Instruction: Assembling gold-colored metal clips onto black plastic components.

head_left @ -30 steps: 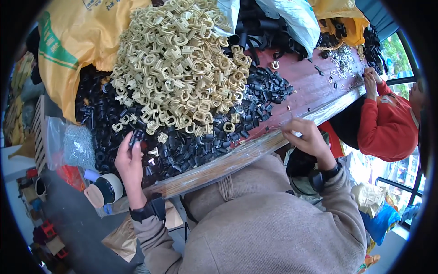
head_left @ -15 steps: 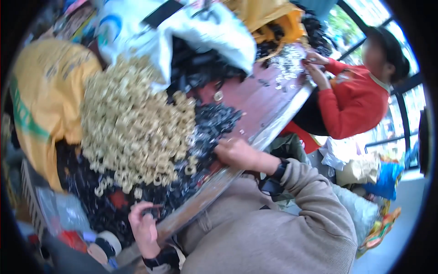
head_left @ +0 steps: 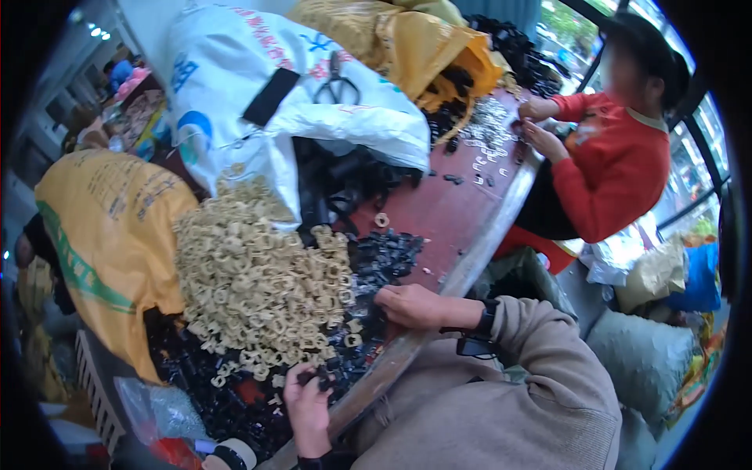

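My left hand (head_left: 308, 411) is raised over the near edge of the heap, a small black plastic part (head_left: 315, 379) pinched between its fingers. Beside a spread of small black parts (head_left: 384, 257), my right hand (head_left: 411, 305) is closed, its fingertips turned down and partly hidden, so what they hold cannot be made out. A large pile of cream-coloured ring-like plastic pieces (head_left: 258, 274) lies just beyond the left hand. More black parts (head_left: 211, 399) are scattered beneath and to the left of it.
A white sack (head_left: 235, 70) spills black parts; a phone (head_left: 271, 96) and scissors (head_left: 338, 82) lie on it. Yellow sacks (head_left: 117, 227) stand left and at the back. Across the reddish tabletop (head_left: 407, 211), a person in red (head_left: 611, 164) handles small pale pieces (head_left: 489, 129).
The whole view has shifted. My left hand has moved rightward to the cream pile's near edge, its fingers pinched on a black part. My right hand stays beside the black parts.
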